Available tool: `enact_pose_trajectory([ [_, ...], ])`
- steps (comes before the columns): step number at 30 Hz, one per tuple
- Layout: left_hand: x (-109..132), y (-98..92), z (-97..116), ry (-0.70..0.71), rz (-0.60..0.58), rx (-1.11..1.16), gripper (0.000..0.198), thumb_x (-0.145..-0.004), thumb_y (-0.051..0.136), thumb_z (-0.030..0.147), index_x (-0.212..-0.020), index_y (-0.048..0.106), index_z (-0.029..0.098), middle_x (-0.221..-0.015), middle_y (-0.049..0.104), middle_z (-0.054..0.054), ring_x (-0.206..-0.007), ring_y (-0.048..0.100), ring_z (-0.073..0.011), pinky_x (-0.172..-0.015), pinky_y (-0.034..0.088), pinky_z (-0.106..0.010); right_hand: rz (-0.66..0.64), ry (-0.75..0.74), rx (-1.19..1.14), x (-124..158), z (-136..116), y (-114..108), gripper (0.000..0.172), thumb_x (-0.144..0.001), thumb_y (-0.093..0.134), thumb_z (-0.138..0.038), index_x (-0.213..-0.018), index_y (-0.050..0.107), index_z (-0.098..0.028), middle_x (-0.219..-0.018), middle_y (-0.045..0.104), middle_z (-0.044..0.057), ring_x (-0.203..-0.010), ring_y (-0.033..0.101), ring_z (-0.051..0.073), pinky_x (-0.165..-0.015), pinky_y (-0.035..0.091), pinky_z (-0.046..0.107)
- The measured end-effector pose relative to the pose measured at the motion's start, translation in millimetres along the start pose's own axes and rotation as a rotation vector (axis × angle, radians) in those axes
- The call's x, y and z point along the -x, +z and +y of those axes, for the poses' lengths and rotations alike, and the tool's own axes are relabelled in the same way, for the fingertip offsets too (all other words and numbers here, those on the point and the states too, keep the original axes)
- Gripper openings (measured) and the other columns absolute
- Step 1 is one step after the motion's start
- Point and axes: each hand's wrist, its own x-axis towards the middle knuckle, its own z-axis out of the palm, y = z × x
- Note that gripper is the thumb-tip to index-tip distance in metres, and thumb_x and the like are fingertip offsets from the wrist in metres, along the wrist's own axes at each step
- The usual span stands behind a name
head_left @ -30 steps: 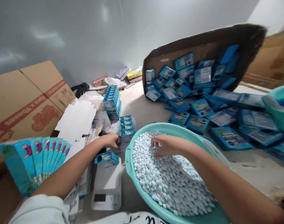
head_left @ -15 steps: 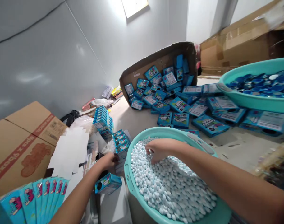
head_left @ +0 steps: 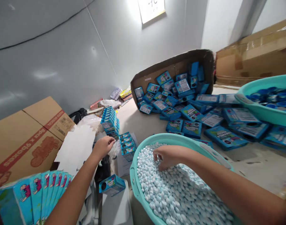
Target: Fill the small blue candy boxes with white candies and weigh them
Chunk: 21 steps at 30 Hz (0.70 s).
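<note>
- The right hand [head_left: 166, 156] is sunk, fingers curled, into a heap of small, smooth, pale blue-white candies [head_left: 180, 193]; what is pinched cannot be told.
- The candies are held in a round turquoise plastic basin [head_left: 192, 139] on the worktop [head_left: 143, 122].
- The left hand [head_left: 103, 147] is spread open, empty, just beside a row of glossy blue cardboard boxes [head_left: 127, 145].
- One such box [head_left: 111, 185] is laid on a white scale [head_left: 116, 209].

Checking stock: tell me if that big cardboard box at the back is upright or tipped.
Tipped. The cardboard box lies on its side, opening toward the camera, and blue packets spill from it across the floor.
</note>
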Motion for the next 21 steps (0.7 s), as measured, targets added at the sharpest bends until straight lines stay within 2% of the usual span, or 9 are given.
enact_pose_trajectory([
  [8,-3.2,10.7,16.4,0.165,-0.064,-0.027,0.020,-0.094,0.060,0.026,-0.098,0.079,0.024,-0.094,0.076,-0.005,-0.077,0.068,-0.0180,-0.075,0.049,-0.028,-0.002,-0.005,-0.006,-0.6,1.5,1.3,0.027,-0.060,0.081,-0.029,-0.085,0.072,-0.026,-0.089,0.072,0.004,-0.080,0.067,0.028,-0.064,0.045,0.034],
  [12,5.2,14.8,24.9,0.208,-0.078,-0.019,0.021,-0.095,0.059,0.024,-0.101,0.079,0.025,-0.098,0.076,-0.005,-0.085,0.071,-0.0192,-0.080,0.050,-0.028,-0.002,0.003,-0.007,-0.6,2.0,2.4,0.027,-0.060,0.081,-0.028,-0.086,0.072,-0.026,-0.088,0.072,0.004,-0.079,0.067,0.028,-0.066,0.046,0.035],
  [15,11.4,13.8,31.4,0.216,-0.079,-0.008,0.022,-0.093,0.064,0.026,-0.111,0.077,0.025,-0.108,0.075,-0.006,-0.094,0.072,-0.0214,-0.084,0.052,-0.029,-0.007,0.002,0.001,-0.7,2.6,3.3,0.028,-0.060,0.082,-0.029,-0.086,0.072,-0.026,-0.088,0.073,0.004,-0.080,0.067,0.028,-0.065,0.046,0.035],
  [18,16.2,0.8,34.7,0.176,-0.028,-0.013,0.033,-0.095,0.062,0.030,-0.125,0.071,0.023,-0.118,0.073,-0.009,-0.103,0.071,-0.0255,-0.092,0.053,-0.036,0.000,-0.008,0.014,-1.0,2.6,3.6,0.027,-0.060,0.081,-0.029,-0.086,0.072,-0.027,-0.088,0.074,0.003,-0.079,0.067,0.027,-0.063,0.044,0.034],
  [21,32.4,-26.0,37.2,0.102,0.144,0.022,0.035,-0.097,0.056,0.031,-0.129,0.068,0.021,-0.123,0.071,-0.010,-0.113,0.068,-0.0269,-0.100,0.051,-0.040,-0.004,-0.015,0.035,-2.4,1.6,3.3,0.027,-0.062,0.080,-0.027,-0.088,0.071,-0.026,-0.088,0.074,0.004,-0.080,0.067,0.027,-0.062,0.042,0.033],
])
